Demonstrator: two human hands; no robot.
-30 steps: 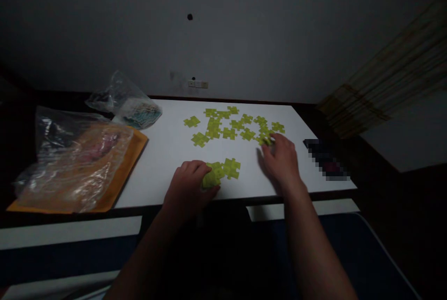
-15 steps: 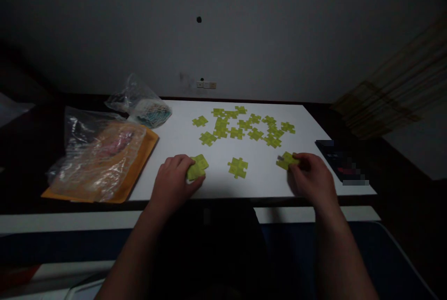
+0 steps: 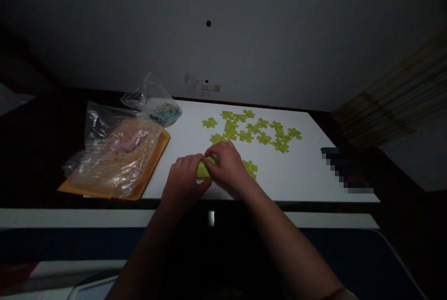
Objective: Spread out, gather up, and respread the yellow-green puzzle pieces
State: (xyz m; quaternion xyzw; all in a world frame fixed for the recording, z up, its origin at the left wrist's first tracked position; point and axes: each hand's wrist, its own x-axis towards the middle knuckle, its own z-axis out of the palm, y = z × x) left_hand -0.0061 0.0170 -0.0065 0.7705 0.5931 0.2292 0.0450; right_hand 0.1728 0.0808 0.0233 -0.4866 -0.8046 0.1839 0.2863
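Head view: left hand [image 3: 183,178] and right hand [image 3: 227,164] meet, curled around puzzle pieces [image 3: 203,170].

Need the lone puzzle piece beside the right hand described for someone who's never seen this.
On the white table, yellow-green puzzle pieces spread across the far part. Nearer the person, immediately right of the right hand, lies one piece. Unlike those farther back, it's alone and partly hidden by that hand.

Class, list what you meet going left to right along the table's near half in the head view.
Yellow envelope, left hand, held green jigsaw pieces, right hand, loose green jigsaw piece, dark pixelated object.
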